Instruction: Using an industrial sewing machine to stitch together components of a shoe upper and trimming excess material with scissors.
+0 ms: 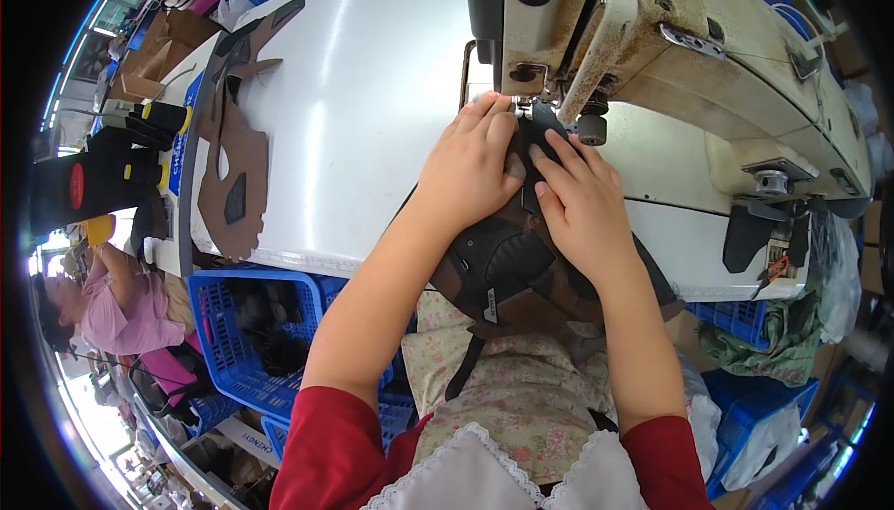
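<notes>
A bulky brown and black sewn piece [512, 263], with a small label and a dark strap hanging from it, lies over the table's front edge and partly on my lap. Its narrow black end runs under the presser foot of an industrial sewing machine [643, 54]. My left hand [475, 156] grips the black part on its left side, fingers together and fingertips close to the needle area. On the other side, my right hand [582, 198] rests with fingers spread on the same material, just in front of the foot. The undersides of both hands are hidden.
Flat brown and black cut pieces [237, 165] lie at the left of the white table [354, 109]. A blue crate [223, 342] holding dark items stands below. Thread cones [163, 119] sit on a neighbouring machine at far left, where another person [121, 310] sits. Scissors [775, 270] lie at right.
</notes>
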The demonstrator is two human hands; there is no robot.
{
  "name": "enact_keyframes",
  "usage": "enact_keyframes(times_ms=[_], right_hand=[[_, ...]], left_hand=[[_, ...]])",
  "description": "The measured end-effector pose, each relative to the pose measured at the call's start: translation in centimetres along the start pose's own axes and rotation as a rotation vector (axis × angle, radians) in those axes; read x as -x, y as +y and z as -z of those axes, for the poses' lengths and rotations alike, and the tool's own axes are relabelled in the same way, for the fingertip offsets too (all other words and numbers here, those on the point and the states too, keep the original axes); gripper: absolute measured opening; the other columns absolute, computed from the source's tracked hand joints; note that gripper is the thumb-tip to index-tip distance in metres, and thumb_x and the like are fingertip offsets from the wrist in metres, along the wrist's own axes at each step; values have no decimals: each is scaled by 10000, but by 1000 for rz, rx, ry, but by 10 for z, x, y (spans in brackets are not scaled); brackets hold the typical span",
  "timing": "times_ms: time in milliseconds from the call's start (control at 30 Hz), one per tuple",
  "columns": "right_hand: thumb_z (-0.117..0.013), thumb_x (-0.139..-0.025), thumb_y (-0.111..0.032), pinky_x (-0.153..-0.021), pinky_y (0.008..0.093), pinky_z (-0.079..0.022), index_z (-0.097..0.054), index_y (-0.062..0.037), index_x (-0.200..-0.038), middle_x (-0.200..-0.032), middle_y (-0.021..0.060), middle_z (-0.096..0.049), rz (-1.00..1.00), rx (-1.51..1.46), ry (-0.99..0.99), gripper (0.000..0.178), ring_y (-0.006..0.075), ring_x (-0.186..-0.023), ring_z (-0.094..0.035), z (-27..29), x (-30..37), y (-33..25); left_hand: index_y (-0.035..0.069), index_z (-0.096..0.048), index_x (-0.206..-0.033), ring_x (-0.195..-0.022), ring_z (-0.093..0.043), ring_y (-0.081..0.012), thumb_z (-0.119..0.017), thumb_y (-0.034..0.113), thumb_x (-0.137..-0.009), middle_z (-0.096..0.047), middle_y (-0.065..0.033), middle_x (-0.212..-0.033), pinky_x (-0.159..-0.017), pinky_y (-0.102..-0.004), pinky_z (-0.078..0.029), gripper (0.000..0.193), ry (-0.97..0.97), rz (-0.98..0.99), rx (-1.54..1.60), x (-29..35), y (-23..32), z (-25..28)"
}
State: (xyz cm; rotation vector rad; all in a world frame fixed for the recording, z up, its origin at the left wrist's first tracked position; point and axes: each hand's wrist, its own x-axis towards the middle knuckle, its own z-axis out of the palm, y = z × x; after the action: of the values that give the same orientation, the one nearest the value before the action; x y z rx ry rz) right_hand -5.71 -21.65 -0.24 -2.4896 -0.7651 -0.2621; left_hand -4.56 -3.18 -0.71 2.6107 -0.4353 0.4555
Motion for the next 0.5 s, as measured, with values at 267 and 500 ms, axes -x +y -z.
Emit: enact_keyframes(times_ms=[267, 500], right_hand=[[-613, -880, -164, -1008, 460, -398, -647, -76, -1216, -1279, 126, -610, 26, 20, 12, 349, 332, -1254, -505, -2, -1, 0], [-609, -883, -173, -1009, 457, -398, -647, -76, -1218, -1321, 113, -599, 32, 42, 6, 352, 324, -1254, -505, -3, 0, 0]], left_hand=[[-29, -575, -1070, -1299, -499, -353, -648, 123, -756, -599, -223, -1272, -1087, -438, -414, 356, -6, 9, -13, 1, 0, 0], [-50, -567, -1105, -1293, -499, -366, -652, 122, -756, -590, -235, -1280, -1076, -438, -421, 397, -11, -14, 31, 0, -5, -2]])
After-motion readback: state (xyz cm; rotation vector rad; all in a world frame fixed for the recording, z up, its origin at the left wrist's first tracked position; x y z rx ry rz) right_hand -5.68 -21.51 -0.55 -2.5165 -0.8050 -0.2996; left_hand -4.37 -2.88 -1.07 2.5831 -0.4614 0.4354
